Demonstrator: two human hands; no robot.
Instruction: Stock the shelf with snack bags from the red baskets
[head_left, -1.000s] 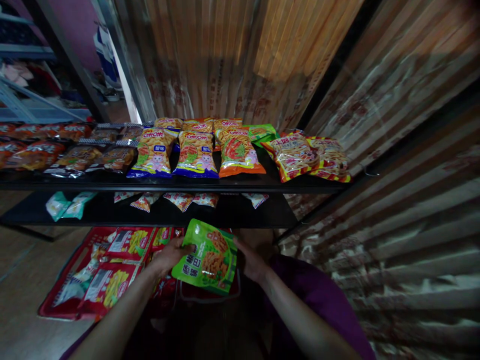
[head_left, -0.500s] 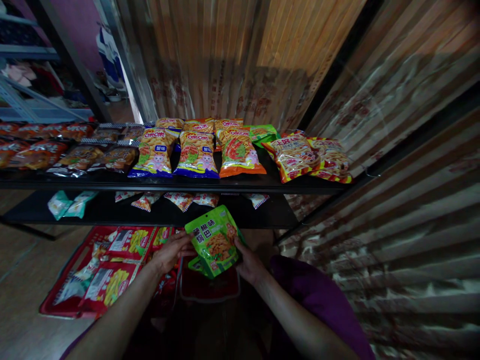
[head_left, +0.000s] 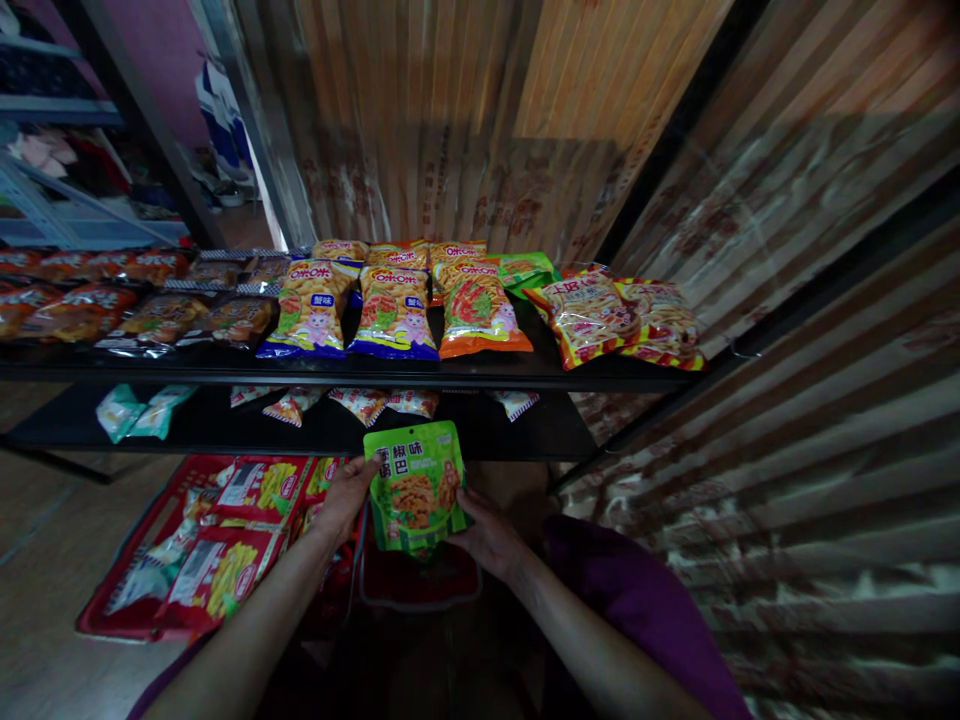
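Note:
A green snack bag (head_left: 415, 490) stands nearly upright in front of me, its printed front facing me. My left hand (head_left: 351, 492) is closed on its upper left edge, with the thumb over the front. On the opposite side, my right hand (head_left: 486, 535) grips the lower right edge. Beneath the bag, a red basket (head_left: 420, 598) shows partly, and the bag hides much of its inside. Left of it lies a larger red tray (head_left: 120, 625) with red snack bags (head_left: 219, 578) and some pale green packets, partly covered by my left forearm.
A black shelf (head_left: 480, 374) crosses ahead, lined with orange, brown, blue-edged and red-yellow snack bags (head_left: 592, 315). On the lower shelf (head_left: 225, 425) lie several small packets. A green bag (head_left: 525, 270) rests at the upper shelf's back. Corrugated sheeting (head_left: 825, 450) borders the right.
The green snack bag has turned from a tilt to nearly upright and shifted slightly left. Both hands moved with it, keeping their hold.

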